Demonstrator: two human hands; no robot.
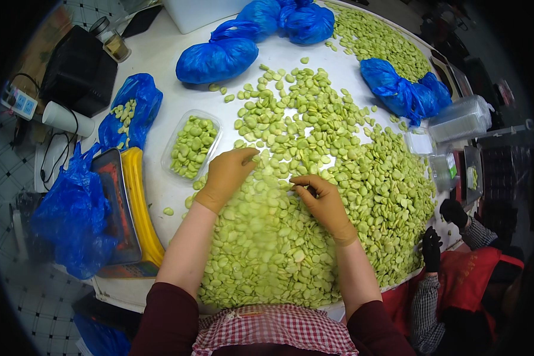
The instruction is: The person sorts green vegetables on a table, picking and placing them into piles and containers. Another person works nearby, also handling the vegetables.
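Observation:
A broad heap of shelled green broad beans (382, 187) covers much of the white table (155, 129) before me. My left hand (229, 178), in a tan glove, rests over the beans at the heap's left part, its fingertips touching or just above them. My right hand (322, 202), gloved alike, is over the middle of the heap with thumb and forefinger bent towards each other; whether a bean is between them I cannot tell. A clear plastic tray (163, 155) filled with beans stands to the left of my left hand.
Tied blue plastic bags (218, 60) lie at the back, another (402, 95) at the right near stacked clear trays (460, 118). An opened blue bag (131, 111) and a yellow-sided scale (138, 196) are on the left. A co-worker's black-gloved hands (431, 249) are at the right edge.

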